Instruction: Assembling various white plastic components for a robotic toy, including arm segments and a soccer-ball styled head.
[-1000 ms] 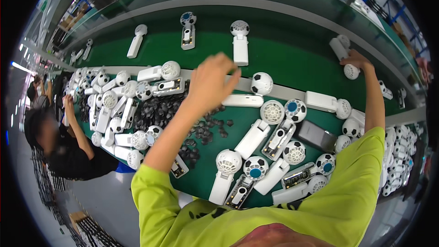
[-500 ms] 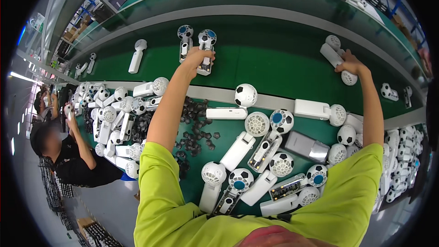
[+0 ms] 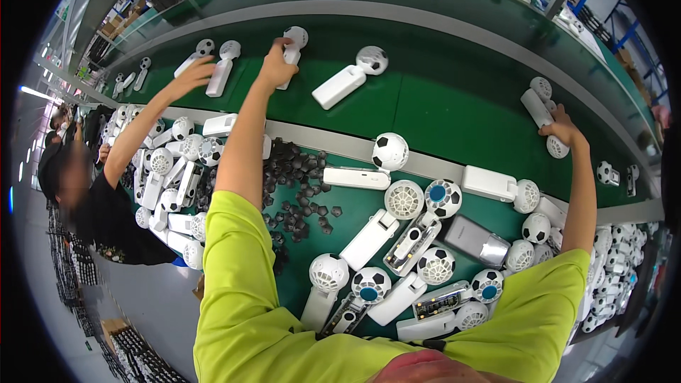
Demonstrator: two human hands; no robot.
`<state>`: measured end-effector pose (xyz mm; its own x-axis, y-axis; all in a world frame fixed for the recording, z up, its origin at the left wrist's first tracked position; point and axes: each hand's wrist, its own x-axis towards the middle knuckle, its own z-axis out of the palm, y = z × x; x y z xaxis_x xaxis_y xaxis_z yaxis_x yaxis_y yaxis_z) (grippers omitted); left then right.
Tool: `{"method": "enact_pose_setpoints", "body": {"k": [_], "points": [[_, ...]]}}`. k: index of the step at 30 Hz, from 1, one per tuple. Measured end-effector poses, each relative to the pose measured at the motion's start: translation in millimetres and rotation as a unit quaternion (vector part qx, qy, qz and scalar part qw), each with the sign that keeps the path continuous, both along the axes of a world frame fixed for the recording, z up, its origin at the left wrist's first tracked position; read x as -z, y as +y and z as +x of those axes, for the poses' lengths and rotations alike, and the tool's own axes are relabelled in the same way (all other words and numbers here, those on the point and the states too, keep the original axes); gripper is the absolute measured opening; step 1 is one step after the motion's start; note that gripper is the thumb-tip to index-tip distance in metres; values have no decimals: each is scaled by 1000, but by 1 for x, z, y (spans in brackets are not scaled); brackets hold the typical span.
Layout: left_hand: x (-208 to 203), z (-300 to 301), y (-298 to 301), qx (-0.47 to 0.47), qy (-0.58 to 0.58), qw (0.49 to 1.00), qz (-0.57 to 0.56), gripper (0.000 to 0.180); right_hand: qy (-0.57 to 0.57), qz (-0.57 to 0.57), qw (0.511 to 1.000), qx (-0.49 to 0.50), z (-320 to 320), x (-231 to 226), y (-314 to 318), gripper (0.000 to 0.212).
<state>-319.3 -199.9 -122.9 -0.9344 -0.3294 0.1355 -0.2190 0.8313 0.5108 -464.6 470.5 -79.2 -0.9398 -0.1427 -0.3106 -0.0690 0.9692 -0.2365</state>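
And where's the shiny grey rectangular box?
In the head view, the box lies right of centre on the green tabletop, between a blue-centred black-and-white ball, upper left, and a white grilled ball, lower right.

The left hand (image 3: 279, 67) hid part of 1 ball-headed device (image 3: 296, 36); the right hand (image 3: 562, 126) partly covered a grille ball (image 3: 559, 147). A co-worker's hand (image 3: 189, 79) was blurred.

1. From where I stand there is one viewpoint — worn on the worker's head, the left of a side-by-side pair, looking steeply down over the yellow-green shirt (image 3: 305, 354)
2. It faces ahead across the worktop (image 3: 294, 282), which sits close, to the green belt (image 3: 454, 92) farther off
3. The fisheye spans wide — left hand (image 3: 277, 67) to right hand (image 3: 560, 128) — and bows the belt's edge inside a black rim
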Motion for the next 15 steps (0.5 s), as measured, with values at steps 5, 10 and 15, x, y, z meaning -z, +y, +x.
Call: {"method": "enact_pose_setpoints", "body": {"k": [5,10,15], "points": [[-28,26,7,-44,-7,981,187,75,-51,-21,998,31,6,-27,-3,77],[-51,86,34,87,5,988,126,79,-1,-33,999,-28,-13,14,23,72],[-94,233,118,245,25,965,85,72,19,43,999,-24,17,-26,-19,65]]}}
